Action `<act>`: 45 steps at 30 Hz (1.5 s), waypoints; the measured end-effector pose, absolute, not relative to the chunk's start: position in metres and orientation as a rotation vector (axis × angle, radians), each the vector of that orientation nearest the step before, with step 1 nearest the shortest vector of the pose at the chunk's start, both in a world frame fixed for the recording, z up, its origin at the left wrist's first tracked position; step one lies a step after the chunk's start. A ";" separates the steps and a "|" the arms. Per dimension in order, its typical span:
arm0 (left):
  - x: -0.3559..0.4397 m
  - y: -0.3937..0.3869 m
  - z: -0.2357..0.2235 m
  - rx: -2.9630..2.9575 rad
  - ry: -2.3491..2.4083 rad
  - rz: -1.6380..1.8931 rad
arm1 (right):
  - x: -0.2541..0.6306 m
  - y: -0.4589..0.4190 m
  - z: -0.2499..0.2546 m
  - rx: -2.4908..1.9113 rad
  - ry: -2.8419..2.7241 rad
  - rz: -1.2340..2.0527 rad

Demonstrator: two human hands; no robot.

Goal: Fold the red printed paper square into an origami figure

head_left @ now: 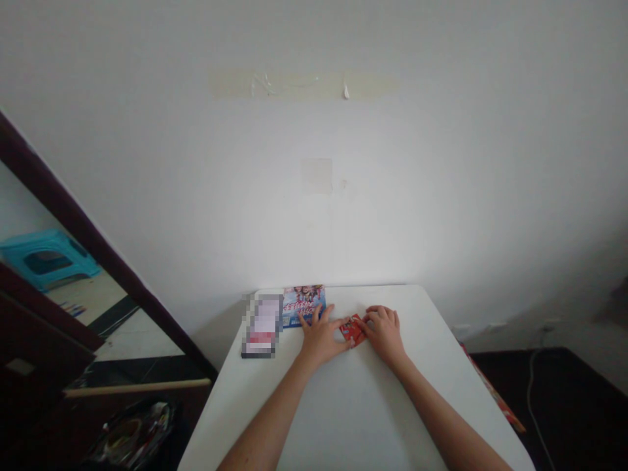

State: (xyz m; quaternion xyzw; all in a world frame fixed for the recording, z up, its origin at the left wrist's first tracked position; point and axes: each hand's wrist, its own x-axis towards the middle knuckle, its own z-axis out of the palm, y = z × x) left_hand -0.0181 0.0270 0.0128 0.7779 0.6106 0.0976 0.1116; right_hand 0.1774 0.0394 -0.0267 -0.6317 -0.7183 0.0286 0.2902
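A small red piece of folded printed paper [352, 330] lies on the white table between my two hands. My left hand [320, 341] holds its left side with thumb and index finger, the thumb at the near edge. The other left fingers spread out over the lower edge of a blue printed leaflet [297, 302]. At the red paper's right side, my right hand [385, 333] has its fingers bent and pinches the edge. The right fingertips are partly hidden behind that hand.
Left of the leaflet, a phone with a blurred screen [263, 325] lies on the white table [343, 418]. The table's far edge meets a white wall [314, 235]. On the floor at left stands a bin with a black bag [132, 432], near a dark-framed mirror [112, 248].
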 end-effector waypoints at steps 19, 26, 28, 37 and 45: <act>-0.015 0.027 0.015 2.277 1.805 0.274 | 0.175 0.041 -0.027 -1.712 -1.906 0.035; -0.014 0.027 0.013 2.284 1.801 0.312 | 0.174 0.040 -0.026 -1.701 -1.907 0.028; -0.014 0.027 0.012 2.302 1.811 0.314 | 0.174 0.040 -0.025 -1.701 -1.908 0.032; -0.017 0.026 0.009 2.308 1.803 0.324 | 0.175 0.043 -0.025 -1.711 -1.901 0.082; -0.018 0.027 0.012 2.300 1.800 0.271 | 0.176 0.043 -0.026 -1.727 -1.897 0.081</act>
